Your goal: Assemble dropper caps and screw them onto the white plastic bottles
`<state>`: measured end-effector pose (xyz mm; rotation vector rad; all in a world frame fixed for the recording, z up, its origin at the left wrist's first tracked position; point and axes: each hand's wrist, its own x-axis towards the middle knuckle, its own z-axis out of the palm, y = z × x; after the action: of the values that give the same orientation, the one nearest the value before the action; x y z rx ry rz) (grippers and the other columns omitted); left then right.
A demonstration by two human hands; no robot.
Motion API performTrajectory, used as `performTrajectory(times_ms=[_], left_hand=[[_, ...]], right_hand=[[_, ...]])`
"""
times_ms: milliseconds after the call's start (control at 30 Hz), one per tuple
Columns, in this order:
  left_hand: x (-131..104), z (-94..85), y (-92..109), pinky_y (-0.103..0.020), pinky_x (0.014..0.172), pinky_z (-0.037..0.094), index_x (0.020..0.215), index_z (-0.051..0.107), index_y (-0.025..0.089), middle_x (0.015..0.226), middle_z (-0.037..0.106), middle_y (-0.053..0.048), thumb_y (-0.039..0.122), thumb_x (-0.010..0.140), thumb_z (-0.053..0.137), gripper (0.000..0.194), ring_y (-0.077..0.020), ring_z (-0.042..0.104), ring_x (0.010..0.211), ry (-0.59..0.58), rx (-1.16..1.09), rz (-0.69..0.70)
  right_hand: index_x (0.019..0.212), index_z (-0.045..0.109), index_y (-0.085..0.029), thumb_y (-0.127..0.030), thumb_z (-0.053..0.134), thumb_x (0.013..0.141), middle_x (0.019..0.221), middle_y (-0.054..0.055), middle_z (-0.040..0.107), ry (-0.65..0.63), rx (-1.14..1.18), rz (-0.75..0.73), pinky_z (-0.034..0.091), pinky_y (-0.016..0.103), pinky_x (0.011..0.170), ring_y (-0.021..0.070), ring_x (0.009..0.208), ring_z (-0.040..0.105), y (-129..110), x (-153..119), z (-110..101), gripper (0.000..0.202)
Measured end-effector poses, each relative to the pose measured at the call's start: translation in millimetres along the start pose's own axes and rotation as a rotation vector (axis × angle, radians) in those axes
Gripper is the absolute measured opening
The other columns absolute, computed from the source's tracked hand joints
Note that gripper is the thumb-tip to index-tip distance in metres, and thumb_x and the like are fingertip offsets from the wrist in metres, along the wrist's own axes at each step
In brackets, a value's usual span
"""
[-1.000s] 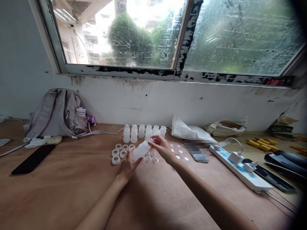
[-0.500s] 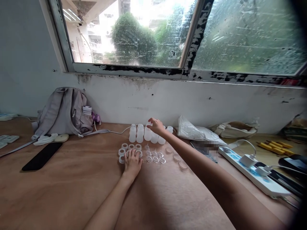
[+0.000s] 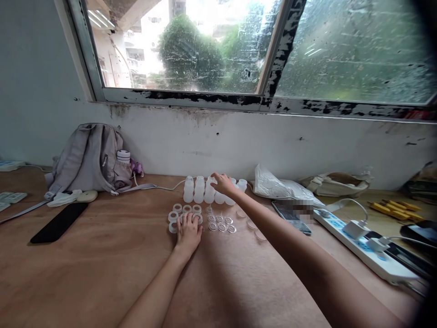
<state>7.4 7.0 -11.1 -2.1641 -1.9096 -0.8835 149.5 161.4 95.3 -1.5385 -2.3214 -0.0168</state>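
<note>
A worn window is letting grey daylight fall on a brown tabletop [image 3: 102, 255] that is running along a stained white wall. Near the wall, a row of small white bottles [image 3: 198, 190] is standing upright. The right hand [image 3: 223, 183] is reaching over the right part of that row; its fingers [image 3: 215, 176] are curling down onto the top of one bottle, touching it, though whether they are actually pinching it cannot be told from here.

Just in front of the bottles, a cluster of white caps [image 3: 177, 213] is lying in two short rows. The left hand [image 3: 188, 233] is resting flat on the tabletop with its fingers [image 3: 191, 219] spread open, their tips lying on the nearest caps and gripping nothing. Right of that hand, clear rings [image 3: 221, 225] are lying in a small group, just beside the caps and in front of the bottles.

A grey backpack [image 3: 87, 159] is leaning against the wall at the left, with a black phone [image 3: 58, 222] lying flat before it. At the right, a white bag [image 3: 283, 187] and a power strip [image 3: 362, 243] with plugs in it are sitting well apart from the bottles.
</note>
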Motion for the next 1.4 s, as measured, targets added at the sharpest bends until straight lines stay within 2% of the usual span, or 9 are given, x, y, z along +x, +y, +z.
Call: performTrajectory(times_ms=[167, 300, 467, 600, 800, 933, 1100, 1233, 1400], left_hand=[[-0.7, -1.2, 0.2, -0.05, 0.092, 0.027, 0.091, 0.055, 0.021, 0.107, 0.054, -0.009, 0.023, 0.073, 0.053, 0.018, -0.027, 0.042, 0.106, -0.002, 0.006, 0.003], [0.3, -3.0, 2.5, -0.051, 0.094, 0.024, 0.083, 0.056, 0.02, 0.108, 0.054, -0.008, 0.022, 0.075, 0.053, 0.009, -0.0266, 0.042, 0.106, 0.051, -0.007, -0.003], [1.1, -9.1, 12.1, -0.042, 0.089, 0.033, 0.078, 0.053, 0.019, 0.104, 0.055, -0.008, 0.026, 0.079, 0.049, 0.009, -0.0233, 0.047, 0.102, 0.122, -0.16, 0.018], [-5.0, -10.9, 23.3, -0.035, 0.078, 0.04, 0.077, 0.05, 0.019, 0.091, 0.057, -0.005, 0.032, 0.082, 0.044, 0.015, -0.0204, 0.051, 0.09, 0.049, -0.297, 0.074], [-14.7, -12.1, 39.8, -0.033, 0.078, 0.041, 0.073, 0.048, 0.018, 0.091, 0.056, -0.005, 0.035, 0.079, 0.051, 0.017, -0.0196, 0.052, 0.089, -0.051, -0.528, 0.143], [-19.0, -8.9, 49.4, -0.034, 0.082, 0.042, 0.069, 0.045, 0.018, 0.094, 0.054, -0.006, 0.028, 0.07, 0.062, 0.02, -0.0203, 0.052, 0.095, -0.058, -0.796, -0.007], [-22.2, 2.6, 55.3, -0.035, 0.09, 0.042, 0.103, 0.046, 0.019, 0.103, 0.05, -0.006, 0.022, 0.07, 0.061, 0.036, -0.0183, 0.052, 0.099, -0.091, -1.084, -0.157], [-22.2, 2.8, 57.6, -0.034, 0.091, 0.042, 0.104, 0.051, 0.02, 0.106, 0.046, -0.006, 0.027, 0.074, 0.057, 0.032, -0.0191, 0.051, 0.102, -0.138, -1.156, -0.144], [-22.6, -4.2, 58.4, -0.034, 0.08, 0.047, 0.1, 0.053, 0.02, 0.097, 0.057, -0.005, 0.033, 0.068, 0.064, 0.036, -0.0188, 0.057, 0.087, -0.221, -1.019, -0.213]], right_hand=[[0.116, 0.043, -0.018, -0.02, 0.05, 0.076, 0.111, 0.011, 0.054, 0.067, 0.036, -0.052, 0.032, 0.037, 0.08, 0.0282, 0.103, 0.043, 2.1, -16.3, -3.2, 0.041], [0.105, 0.049, -0.017, -0.013, 0.043, 0.075, 0.1, 0.011, 0.055, 0.128, 0.076, -0.059, 0.035, 0.032, 0.077, 0.0235, 0.093, 0.048, 6.2, -58.9, -1.2, 0.031], [0.095, 0.049, -0.017, -0.019, 0.037, 0.079, 0.076, 0.006, 0.053, 0.185, 0.138, 0.049, 0.038, 0.029, 0.062, 0.0192, 0.068, 0.051, 22.6, -140.3, 27.3, 0.02], [0.095, 0.051, -0.018, -0.029, 0.044, 0.077, 0.067, 0.002, 0.05, 0.21, 0.375, 0.185, 0.039, 0.031, 0.063, 0.0193, 0.065, 0.051, 36.7, -177.8, 53.7, 0.022], [0.086, 0.055, -0.022, -0.03, 0.051, 0.074, 0.085, 0.005, 0.052, 0.216, 0.538, 0.152, 0.04, 0.035, 0.072, 0.0214, 0.079, 0.051, 35.5, -183.6, 54.6, 0.016], [0.092, 0.05, -0.023, -0.02, 0.052, 0.072, 0.085, 0.004, 0.054, 0.27, 0.71, 0.09, 0.042, 0.031, 0.066, 0.0188, 0.075, 0.053, 25.6, -190.6, 49.4, 0.02], [0.091, 0.051, -0.022, -0.013, 0.049, 0.072, 0.075, 0.002, 0.053, 0.309, 0.756, 0.003, 0.043, 0.027, 0.059, 0.0149, 0.063, 0.051, 8.6, -200.2, 50.6, 0.021], [0.094, 0.05, -0.02, -0.01, 0.045, 0.073, 0.077, 0.003, 0.054, 0.309, 0.773, -0.073, 0.044, 0.027, 0.06, 0.0143, 0.065, 0.051, -4.5, -206.3, 44.5, 0.024], [0.1, 0.045, -0.021, -0.01, 0.046, 0.075, 0.083, 0.003, 0.058, 0.112, 1.084, 0.01, 0.045, 0.027, 0.068, 0.0149, 0.074, 0.056, -14.5, -213.9, 30.6, 0.027]])
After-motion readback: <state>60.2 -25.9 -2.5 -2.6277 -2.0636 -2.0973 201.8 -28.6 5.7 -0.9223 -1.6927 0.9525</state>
